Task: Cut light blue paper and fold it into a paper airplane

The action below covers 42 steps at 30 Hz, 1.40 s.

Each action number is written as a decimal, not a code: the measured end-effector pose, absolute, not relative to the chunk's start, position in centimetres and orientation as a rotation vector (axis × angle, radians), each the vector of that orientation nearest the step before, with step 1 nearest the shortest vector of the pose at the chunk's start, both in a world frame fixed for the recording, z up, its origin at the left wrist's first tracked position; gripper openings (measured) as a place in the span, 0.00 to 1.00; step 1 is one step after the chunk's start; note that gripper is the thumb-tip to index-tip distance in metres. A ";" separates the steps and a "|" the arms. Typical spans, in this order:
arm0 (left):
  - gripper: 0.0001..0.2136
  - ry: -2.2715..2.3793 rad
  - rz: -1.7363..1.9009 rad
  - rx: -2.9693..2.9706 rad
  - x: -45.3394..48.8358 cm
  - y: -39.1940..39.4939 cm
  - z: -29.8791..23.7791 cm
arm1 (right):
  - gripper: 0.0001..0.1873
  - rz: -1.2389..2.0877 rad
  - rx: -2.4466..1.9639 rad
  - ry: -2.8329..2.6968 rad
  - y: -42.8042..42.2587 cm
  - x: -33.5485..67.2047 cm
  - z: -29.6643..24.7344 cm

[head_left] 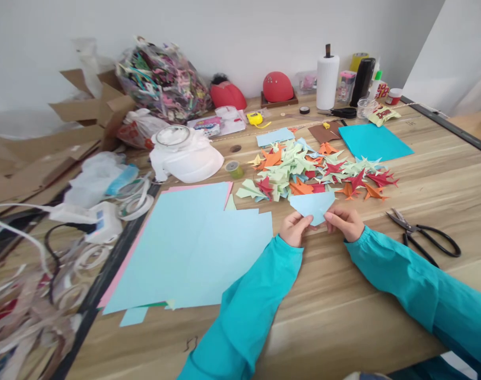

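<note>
My left hand and my right hand both pinch the lower edge of a small light-blue folded paper, held just above the wooden table. The paper has a pointed bottom and a flat top. Both arms wear teal sleeves. Right behind the paper lies a pile of folded paper shapes in green, orange, red and blue. A stack of large light-blue sheets lies to the left of my left hand, with a pink sheet underneath.
Black scissors lie to the right of my right hand. A teal sheet, a paper-towel roll, a second pair of scissors, bottles and a red dome sit at the back. White bowl-like items, tape rolls, cardboard and a full plastic bag crowd the left.
</note>
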<state>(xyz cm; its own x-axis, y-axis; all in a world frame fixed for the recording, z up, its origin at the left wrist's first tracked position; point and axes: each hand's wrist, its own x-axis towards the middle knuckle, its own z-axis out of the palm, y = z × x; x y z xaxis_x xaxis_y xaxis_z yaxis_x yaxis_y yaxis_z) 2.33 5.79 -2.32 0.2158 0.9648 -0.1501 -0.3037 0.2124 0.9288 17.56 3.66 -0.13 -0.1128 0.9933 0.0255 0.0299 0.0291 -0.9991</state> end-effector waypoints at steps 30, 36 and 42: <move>0.13 1.030 1.228 1.210 1.0 5.5 0.3 | 0.28 1.452 -1.056 -0.861 5.4 18.9 -1.6; 0.12 0.905 1.011 1.323 1.4 5.5 0.5 | 0.21 1.466 -1.102 -1.162 4.4 18.2 -1.3; 0.20 0.922 1.152 1.219 1.5 5.8 -0.8 | 0.17 1.360 -1.123 -1.181 4.4 18.0 -1.6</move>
<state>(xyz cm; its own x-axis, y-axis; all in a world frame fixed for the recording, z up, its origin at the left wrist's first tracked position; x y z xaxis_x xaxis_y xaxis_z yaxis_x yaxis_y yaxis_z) 1.53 5.78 -0.83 0.2058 0.9768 0.0592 -0.1569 -0.0268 0.9873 17.99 4.38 -1.61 -0.0975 0.9943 -0.0428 -0.0967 -0.0522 -0.9939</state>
